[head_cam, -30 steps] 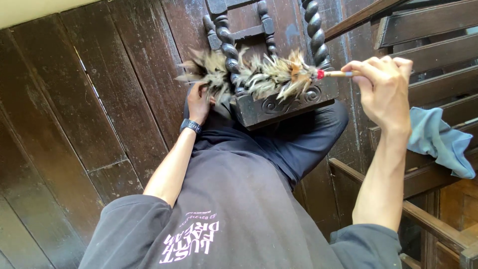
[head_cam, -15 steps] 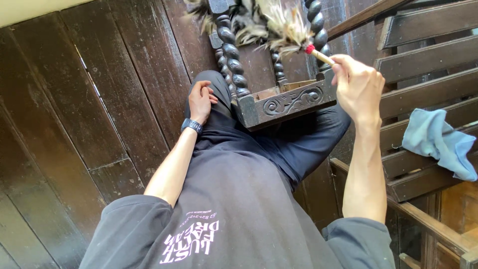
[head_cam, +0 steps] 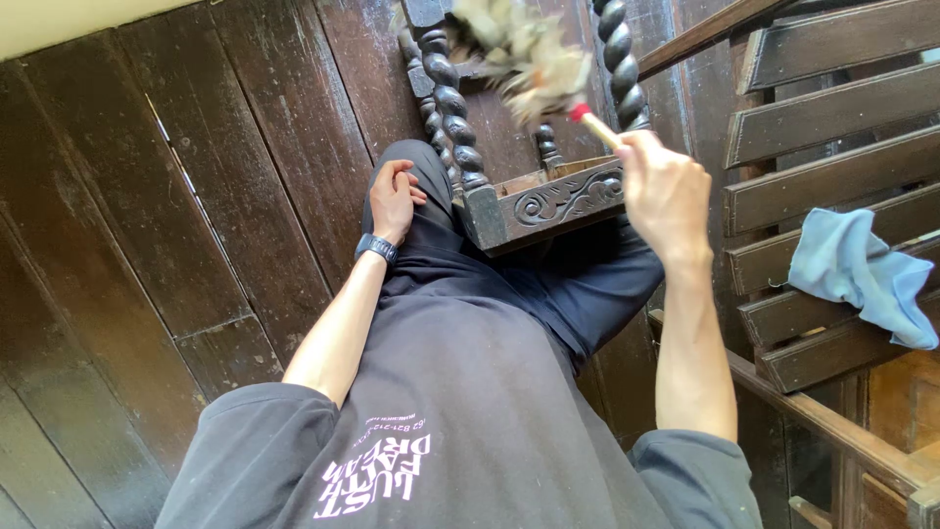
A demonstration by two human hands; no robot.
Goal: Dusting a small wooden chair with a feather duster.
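Note:
My right hand (head_cam: 666, 191) grips the thin handle of a feather duster (head_cam: 524, 59), whose pale, blurred feathers are over the upper part of a dark carved wooden piece of furniture (head_cam: 548, 201) with twisted spindle legs. My left hand (head_cam: 394, 196), with a dark watch on the wrist, rests loosely curled on my left knee, just left of one twisted spindle (head_cam: 450, 98). It holds nothing. I wear a dark shirt and dark trousers.
Dark wooden floorboards (head_cam: 196, 225) spread to the left. A slatted wooden bench (head_cam: 832, 127) stands at the right with a light blue cloth (head_cam: 857, 274) lying on it. A wooden rail (head_cam: 842, 431) runs below the bench.
The duster has swept from the carved front rail up and back toward the top of the spindles. My right hand rose with it. My left hand dropped from the furniture onto my knee.

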